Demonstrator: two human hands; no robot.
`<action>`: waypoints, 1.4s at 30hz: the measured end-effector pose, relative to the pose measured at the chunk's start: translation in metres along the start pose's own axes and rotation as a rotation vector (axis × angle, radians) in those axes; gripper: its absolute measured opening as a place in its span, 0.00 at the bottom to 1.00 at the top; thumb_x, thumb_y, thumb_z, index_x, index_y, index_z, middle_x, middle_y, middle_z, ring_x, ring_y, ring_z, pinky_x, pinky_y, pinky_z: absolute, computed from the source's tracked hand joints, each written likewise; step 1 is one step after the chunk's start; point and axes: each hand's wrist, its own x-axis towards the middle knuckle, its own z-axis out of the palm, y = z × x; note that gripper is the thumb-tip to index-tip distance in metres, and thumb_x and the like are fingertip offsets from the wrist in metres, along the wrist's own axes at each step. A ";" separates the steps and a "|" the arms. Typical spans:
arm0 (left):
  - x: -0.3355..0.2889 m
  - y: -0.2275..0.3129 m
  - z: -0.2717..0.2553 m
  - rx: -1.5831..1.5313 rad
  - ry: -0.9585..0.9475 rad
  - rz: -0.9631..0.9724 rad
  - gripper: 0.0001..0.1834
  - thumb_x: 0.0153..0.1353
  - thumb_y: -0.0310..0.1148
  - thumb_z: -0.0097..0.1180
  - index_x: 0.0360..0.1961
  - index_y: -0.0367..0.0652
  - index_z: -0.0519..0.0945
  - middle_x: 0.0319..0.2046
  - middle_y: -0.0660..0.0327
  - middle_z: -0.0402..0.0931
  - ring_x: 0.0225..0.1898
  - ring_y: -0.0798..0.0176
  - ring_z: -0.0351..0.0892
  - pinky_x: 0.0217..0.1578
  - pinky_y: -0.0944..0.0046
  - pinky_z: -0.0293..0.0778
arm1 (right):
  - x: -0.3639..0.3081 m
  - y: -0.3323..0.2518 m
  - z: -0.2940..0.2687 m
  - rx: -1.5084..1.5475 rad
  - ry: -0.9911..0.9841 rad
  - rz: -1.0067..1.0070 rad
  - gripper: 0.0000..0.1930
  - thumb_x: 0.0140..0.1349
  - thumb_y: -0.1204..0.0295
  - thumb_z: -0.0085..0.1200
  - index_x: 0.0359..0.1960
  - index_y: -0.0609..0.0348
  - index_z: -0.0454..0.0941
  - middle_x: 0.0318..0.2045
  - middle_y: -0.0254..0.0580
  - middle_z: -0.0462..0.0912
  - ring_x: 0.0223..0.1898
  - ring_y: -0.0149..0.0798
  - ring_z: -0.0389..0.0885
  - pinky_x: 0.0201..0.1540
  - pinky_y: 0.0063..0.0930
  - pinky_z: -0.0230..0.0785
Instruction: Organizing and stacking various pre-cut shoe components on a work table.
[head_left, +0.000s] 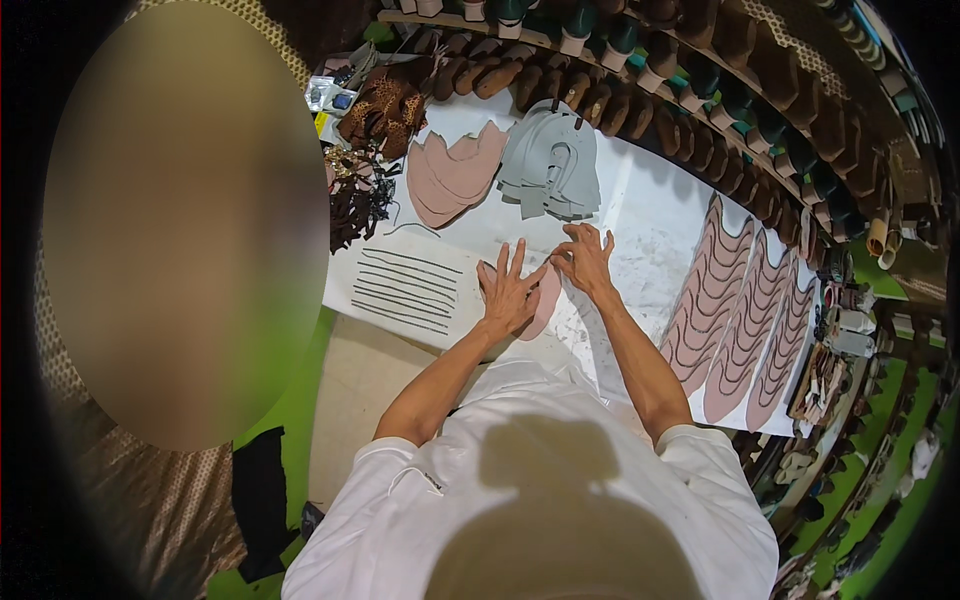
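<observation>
A pink shoe-upper piece (544, 308) lies on the white worktable in front of me, partly covered by my left hand. My left hand (511, 298) rests on it with fingers spread, and a bit of dark edging shows by its fingertips. At the piece's far right edge, my right hand (586, 262) has thumb and forefinger pinched together, its other fingers raised. Whatever sits in that pinch is too small to make out. Several thin dark strips (405, 290) lie in rows on a pale sheet to the left.
Beyond my hands are stacked pink pieces (455, 175) and grey cut pieces (552, 165). Overlapping pink pieces with dark edging (712, 310) form rows at the right. Brown and black scraps (365, 195) pile up at the far left. Racks of shoes (690, 130) line the back.
</observation>
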 end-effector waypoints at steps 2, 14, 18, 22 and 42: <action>0.000 -0.001 0.001 0.014 -0.009 -0.005 0.28 0.64 0.43 0.58 0.67 0.67 0.79 0.82 0.50 0.41 0.80 0.37 0.39 0.64 0.12 0.39 | 0.000 -0.001 -0.001 0.003 -0.002 0.004 0.07 0.55 0.59 0.69 0.34 0.41 0.93 0.65 0.35 0.75 0.74 0.51 0.59 0.74 0.77 0.30; 0.004 0.011 -0.003 0.042 0.002 0.021 0.28 0.63 0.41 0.58 0.66 0.66 0.79 0.83 0.52 0.41 0.80 0.38 0.40 0.64 0.13 0.41 | -0.002 -0.002 -0.001 -0.058 0.008 0.011 0.11 0.61 0.53 0.67 0.36 0.40 0.93 0.65 0.34 0.76 0.74 0.49 0.60 0.73 0.77 0.30; 0.005 0.013 -0.003 0.066 -0.030 0.000 0.28 0.62 0.40 0.59 0.65 0.68 0.80 0.83 0.52 0.42 0.80 0.39 0.41 0.64 0.13 0.42 | -0.003 -0.002 -0.002 -0.040 0.043 -0.024 0.11 0.61 0.52 0.66 0.36 0.39 0.93 0.64 0.34 0.77 0.73 0.50 0.61 0.73 0.76 0.31; 0.004 0.010 -0.001 0.029 0.033 0.024 0.26 0.63 0.39 0.58 0.64 0.68 0.81 0.82 0.52 0.44 0.80 0.39 0.41 0.64 0.13 0.41 | -0.006 -0.002 -0.003 -0.041 0.041 -0.044 0.11 0.62 0.52 0.66 0.36 0.39 0.93 0.63 0.34 0.77 0.73 0.49 0.61 0.73 0.76 0.31; 0.005 0.005 0.000 0.043 0.001 -0.019 0.27 0.64 0.42 0.58 0.66 0.65 0.80 0.83 0.50 0.41 0.80 0.37 0.41 0.63 0.14 0.43 | -0.005 0.001 0.006 -0.024 0.099 -0.010 0.07 0.57 0.59 0.68 0.33 0.41 0.93 0.59 0.34 0.80 0.69 0.44 0.67 0.73 0.77 0.33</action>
